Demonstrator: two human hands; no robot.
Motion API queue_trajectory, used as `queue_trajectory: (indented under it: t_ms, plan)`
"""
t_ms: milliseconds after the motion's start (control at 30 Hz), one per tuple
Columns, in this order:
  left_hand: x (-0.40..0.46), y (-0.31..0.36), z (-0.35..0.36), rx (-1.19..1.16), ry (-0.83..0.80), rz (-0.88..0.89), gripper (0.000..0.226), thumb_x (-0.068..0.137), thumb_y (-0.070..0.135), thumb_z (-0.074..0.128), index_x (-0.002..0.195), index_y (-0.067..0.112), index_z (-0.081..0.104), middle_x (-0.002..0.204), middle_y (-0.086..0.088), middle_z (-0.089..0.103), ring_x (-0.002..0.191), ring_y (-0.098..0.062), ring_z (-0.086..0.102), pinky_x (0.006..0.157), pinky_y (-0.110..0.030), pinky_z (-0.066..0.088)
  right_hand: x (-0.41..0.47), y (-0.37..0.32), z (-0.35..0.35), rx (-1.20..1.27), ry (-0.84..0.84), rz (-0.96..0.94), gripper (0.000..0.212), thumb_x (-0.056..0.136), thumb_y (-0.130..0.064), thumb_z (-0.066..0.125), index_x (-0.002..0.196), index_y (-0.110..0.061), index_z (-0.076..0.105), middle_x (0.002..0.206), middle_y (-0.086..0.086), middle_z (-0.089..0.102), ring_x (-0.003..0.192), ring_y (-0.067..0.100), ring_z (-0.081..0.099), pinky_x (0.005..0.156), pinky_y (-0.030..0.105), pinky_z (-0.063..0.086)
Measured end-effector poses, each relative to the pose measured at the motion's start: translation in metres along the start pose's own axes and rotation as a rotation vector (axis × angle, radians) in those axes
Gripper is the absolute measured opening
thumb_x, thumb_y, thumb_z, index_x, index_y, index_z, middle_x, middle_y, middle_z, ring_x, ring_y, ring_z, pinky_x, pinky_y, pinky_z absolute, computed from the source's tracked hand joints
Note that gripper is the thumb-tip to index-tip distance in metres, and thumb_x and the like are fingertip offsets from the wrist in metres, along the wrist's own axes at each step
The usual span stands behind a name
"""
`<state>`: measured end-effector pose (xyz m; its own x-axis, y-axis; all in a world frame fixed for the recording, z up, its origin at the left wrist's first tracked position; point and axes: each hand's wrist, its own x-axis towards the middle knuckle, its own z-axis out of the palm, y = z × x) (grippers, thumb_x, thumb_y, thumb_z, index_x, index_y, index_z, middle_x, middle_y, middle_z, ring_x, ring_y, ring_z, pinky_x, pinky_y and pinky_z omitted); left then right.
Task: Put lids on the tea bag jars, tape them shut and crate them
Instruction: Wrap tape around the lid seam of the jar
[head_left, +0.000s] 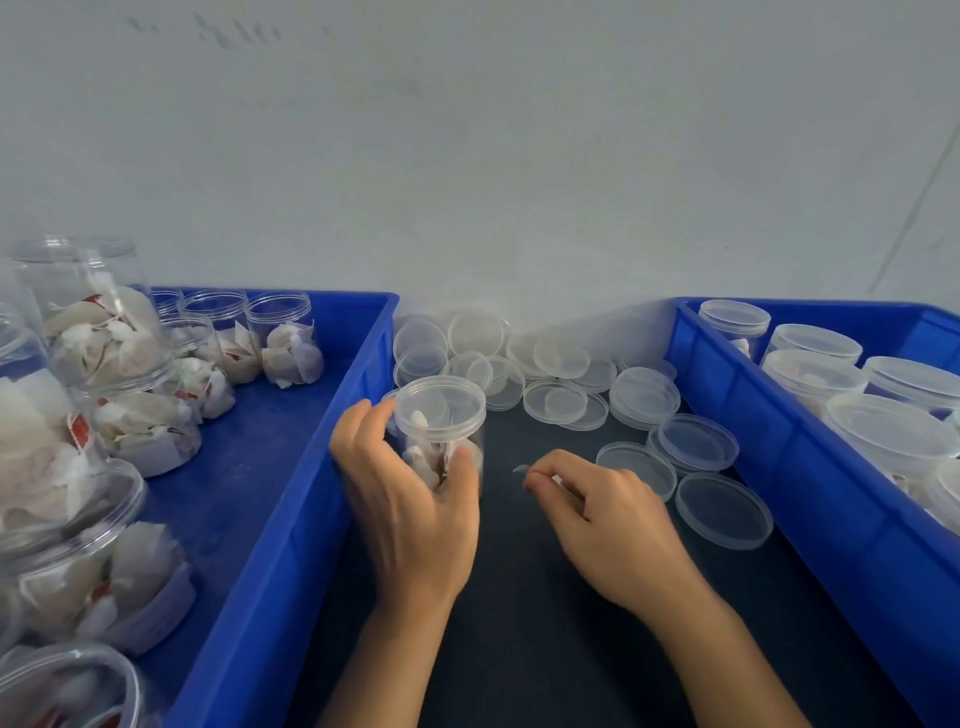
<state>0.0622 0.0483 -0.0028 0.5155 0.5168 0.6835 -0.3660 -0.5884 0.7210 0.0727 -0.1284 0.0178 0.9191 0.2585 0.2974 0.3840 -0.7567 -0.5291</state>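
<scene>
A clear lidded jar (440, 415) with tea bags inside stands upright on the dark table between the two crates. My left hand (410, 499) wraps around its lower part. To the right of the jar, my right hand (608, 512) pinches a small clear strip (520, 469), probably tape, between thumb and forefinger, a short way from the jar's side. Several loose clear lids (555, 401) lie scattered on the table behind and to the right of the hands.
A blue crate (358, 395) on the left holds several open jars of tea bags (283, 338). Another blue crate (779, 447) on the right holds several lidded jars (815, 345). A pale wall rises behind the table.
</scene>
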Motion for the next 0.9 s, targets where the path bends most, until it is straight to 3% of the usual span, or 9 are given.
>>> queue_trajectory:
  t_ms: [33, 100, 167, 233, 300, 367, 467, 667, 900]
  plan:
    - [0.0, -0.002, 0.002, -0.031, -0.056, -0.05, 0.071, 0.088, 0.028, 0.074, 0.147, 0.008, 0.041, 0.146, -0.013, 0.042, 0.132, -0.024, 0.047, 0.11, -0.028, 0.042, -0.001, -0.002, 0.0, -0.004, 0.008, 0.001, 0.015, 0.106, -0.052, 0.047, 0.102, -0.042, 0.058, 0.066, -0.004, 0.062, 0.066, 0.019, 0.055, 0.072, 0.039, 0.052]
    - [-0.001, -0.005, 0.006, -0.079, -0.137, -0.137, 0.07, 0.091, 0.033, 0.078, 0.147, 0.025, 0.037, 0.144, -0.004, 0.047, 0.127, -0.019, 0.054, 0.103, -0.038, 0.052, -0.002, -0.004, -0.002, -0.015, 0.031, 0.003, 0.016, 0.105, -0.054, 0.047, 0.101, -0.042, 0.057, 0.066, -0.007, 0.063, 0.068, 0.018, 0.056, 0.073, 0.038, 0.053]
    - [0.0, -0.009, 0.007, -0.069, -0.165, -0.168, 0.07, 0.09, 0.036, 0.079, 0.147, 0.03, 0.038, 0.145, 0.001, 0.053, 0.127, -0.017, 0.057, 0.101, -0.044, 0.055, -0.003, -0.006, -0.004, -0.03, 0.053, 0.003, 0.018, 0.105, -0.055, 0.045, 0.102, -0.042, 0.056, 0.068, -0.012, 0.065, 0.071, 0.017, 0.058, 0.074, 0.038, 0.053]
    - [0.003, -0.011, 0.004, -0.061, -0.178, -0.149, 0.07, 0.091, 0.039, 0.079, 0.151, 0.033, 0.044, 0.148, 0.01, 0.056, 0.131, -0.006, 0.055, 0.105, -0.024, 0.051, -0.004, -0.01, -0.005, -0.047, 0.08, -0.004, 0.025, 0.103, -0.059, 0.04, 0.102, -0.041, 0.056, 0.071, -0.015, 0.065, 0.072, 0.016, 0.059, 0.074, 0.038, 0.053]
    - [0.007, -0.007, 0.0, -0.062, -0.204, -0.08, 0.074, 0.094, 0.045, 0.075, 0.159, 0.036, 0.041, 0.144, 0.024, 0.054, 0.132, 0.01, 0.05, 0.099, -0.003, 0.04, -0.004, -0.013, -0.009, -0.062, 0.12, -0.02, 0.031, 0.1, -0.063, 0.037, 0.103, -0.04, 0.058, 0.074, -0.019, 0.065, 0.07, 0.016, 0.059, 0.07, 0.038, 0.053]
    - [0.008, -0.002, -0.002, -0.02, -0.243, 0.022, 0.076, 0.097, 0.052, 0.066, 0.164, 0.04, 0.033, 0.127, 0.029, 0.052, 0.12, 0.018, 0.049, 0.094, 0.001, 0.037, -0.005, -0.015, -0.011, -0.052, 0.164, -0.031, 0.031, 0.101, -0.063, 0.038, 0.102, -0.04, 0.059, 0.074, -0.019, 0.065, 0.068, 0.015, 0.06, 0.068, 0.038, 0.053]
    - [0.009, 0.003, -0.004, 0.078, -0.336, 0.085, 0.078, 0.094, 0.059, 0.054, 0.166, 0.045, 0.027, 0.116, 0.018, 0.053, 0.104, 0.011, 0.047, 0.087, -0.005, 0.038, -0.004, -0.014, -0.015, -0.033, 0.198, -0.039, 0.029, 0.102, -0.061, 0.041, 0.099, -0.039, 0.06, 0.068, -0.014, 0.064, 0.064, 0.015, 0.06, 0.066, 0.039, 0.055]
    - [0.005, 0.006, -0.003, 0.062, -0.498, 0.101, 0.078, 0.092, 0.06, 0.051, 0.161, 0.062, 0.013, 0.126, 0.024, 0.047, 0.108, 0.007, 0.054, 0.083, -0.014, 0.046, -0.004, -0.012, -0.015, -0.034, 0.187, -0.028, 0.023, 0.102, -0.06, 0.043, 0.102, -0.044, 0.059, 0.072, -0.025, 0.063, 0.065, 0.015, 0.058, 0.066, 0.039, 0.054]
    - [0.003, 0.006, -0.002, 0.05, -0.517, 0.12, 0.075, 0.096, 0.055, 0.055, 0.161, 0.058, 0.018, 0.134, 0.02, 0.046, 0.118, -0.003, 0.056, 0.089, -0.034, 0.058, -0.003, -0.011, -0.014, -0.027, 0.196, -0.035, 0.024, 0.102, -0.061, 0.042, 0.102, -0.045, 0.06, 0.074, -0.024, 0.064, 0.063, 0.012, 0.059, 0.062, 0.039, 0.053]
